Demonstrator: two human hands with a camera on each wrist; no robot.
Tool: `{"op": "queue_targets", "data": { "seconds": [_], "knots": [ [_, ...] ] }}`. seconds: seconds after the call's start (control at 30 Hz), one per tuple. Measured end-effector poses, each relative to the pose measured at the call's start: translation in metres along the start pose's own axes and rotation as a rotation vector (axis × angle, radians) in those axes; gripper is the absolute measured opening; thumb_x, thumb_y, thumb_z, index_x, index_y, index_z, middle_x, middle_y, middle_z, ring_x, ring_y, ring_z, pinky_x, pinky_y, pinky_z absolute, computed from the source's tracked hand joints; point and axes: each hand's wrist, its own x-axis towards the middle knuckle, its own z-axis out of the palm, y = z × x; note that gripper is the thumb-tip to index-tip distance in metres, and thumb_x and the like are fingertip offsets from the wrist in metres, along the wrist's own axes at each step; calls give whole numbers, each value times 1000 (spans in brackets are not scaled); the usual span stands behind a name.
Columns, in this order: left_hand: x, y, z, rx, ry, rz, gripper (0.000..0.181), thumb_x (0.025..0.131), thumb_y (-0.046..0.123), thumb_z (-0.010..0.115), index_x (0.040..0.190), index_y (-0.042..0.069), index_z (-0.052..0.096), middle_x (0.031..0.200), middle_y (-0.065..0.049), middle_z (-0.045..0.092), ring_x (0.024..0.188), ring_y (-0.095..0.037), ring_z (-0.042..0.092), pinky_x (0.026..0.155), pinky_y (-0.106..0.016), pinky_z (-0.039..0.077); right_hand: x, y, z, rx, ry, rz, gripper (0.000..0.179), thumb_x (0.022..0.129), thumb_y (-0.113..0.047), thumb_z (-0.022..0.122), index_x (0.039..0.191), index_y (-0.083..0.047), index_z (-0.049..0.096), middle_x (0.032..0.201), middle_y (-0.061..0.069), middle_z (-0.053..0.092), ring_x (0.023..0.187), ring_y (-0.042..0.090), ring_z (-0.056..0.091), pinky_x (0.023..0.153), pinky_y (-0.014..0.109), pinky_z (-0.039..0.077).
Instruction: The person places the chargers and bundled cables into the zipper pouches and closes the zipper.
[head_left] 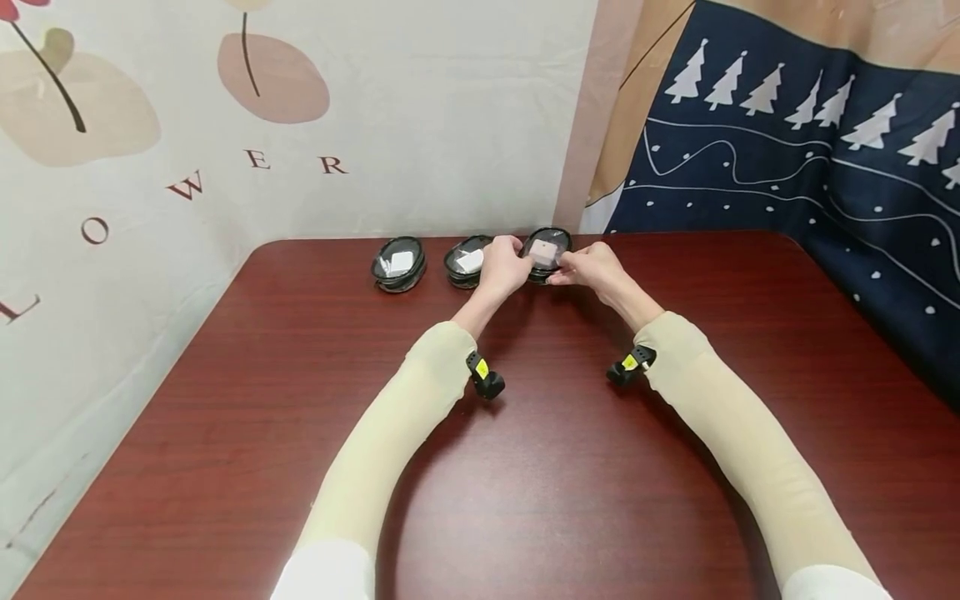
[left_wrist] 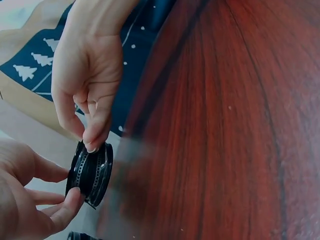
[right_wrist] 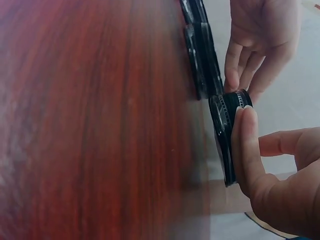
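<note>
Both hands are on a black round spool [head_left: 545, 250] with a white label on its face, at the table's back edge. My left hand [head_left: 504, 265] pinches its left rim between thumb and fingers. On the other side, my right hand [head_left: 595, 268] grips the right rim. In the left wrist view the spool [left_wrist: 90, 172] shows two flanges and a dark, chain-patterned band between them. The right wrist view has the same spool [right_wrist: 223, 135] standing out from the others, fingertips of both hands at its edge.
A second labelled black spool [head_left: 459, 260] lies just left of my left hand, partly covered by it. Farther left is a third one [head_left: 399, 260]. The reddish-brown table [head_left: 555, 467] ends at a white printed cloth [head_left: 450, 125] and a navy tree-patterned cloth [head_left: 750, 158].
</note>
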Motion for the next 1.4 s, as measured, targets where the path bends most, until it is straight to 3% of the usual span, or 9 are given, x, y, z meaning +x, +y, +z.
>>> {"op": "queue_targets", "data": {
  "seconds": [0.23, 0.53, 0.83, 1.13, 1.27, 1.4],
  "knots": [
    [2, -11, 3, 19, -49, -26, 30, 94, 11, 65, 121, -4, 66, 121, -17, 68, 115, -28, 61, 98, -36, 47, 2, 7, 5, -48, -22, 38, 31, 101, 1, 53, 121, 25, 52, 64, 6, 68, 58, 9, 69, 67, 22, 58],
    [3, -14, 3, 29, -64, -32, 30, 97, 13, 65, 122, -3, 65, 122, -16, 67, 115, -28, 61, 98, -37, 47, 4, 5, 3, -36, -38, 76, 21, 101, -2, 58, 109, 18, 57, 66, 10, 68, 57, 11, 69, 63, 23, 58],
    [1, -15, 0, 45, -40, -6, 26, 95, 11, 64, 116, -5, 66, 118, -18, 67, 113, -30, 61, 96, -39, 48, 0, 0, -3, -129, -52, 62, 34, 101, -5, 58, 122, 21, 52, 68, 9, 66, 56, 10, 68, 61, 22, 57],
    [-4, -7, -5, 30, -50, 36, 38, 100, 21, 59, 130, -2, 61, 131, -17, 62, 122, -30, 57, 101, -40, 45, -9, -10, -14, -294, -116, -79, 29, 103, -8, 56, 121, 14, 52, 86, 21, 67, 63, 14, 69, 64, 28, 59],
    [-9, -1, -10, 54, -47, 61, 43, 102, 27, 56, 136, 1, 58, 135, -16, 59, 126, -28, 53, 103, -41, 44, -17, -17, -17, -513, -115, -209, 29, 102, -16, 59, 120, 8, 57, 102, 27, 67, 80, 27, 72, 73, 36, 60],
    [-18, 1, -15, 82, -59, 88, 49, 103, 34, 54, 142, 3, 54, 139, -16, 55, 130, -28, 50, 104, -43, 43, -27, -20, -23, -760, -86, -341, 32, 102, -25, 60, 124, -1, 61, 112, 22, 68, 98, 35, 68, 87, 45, 55]
  ]
}}
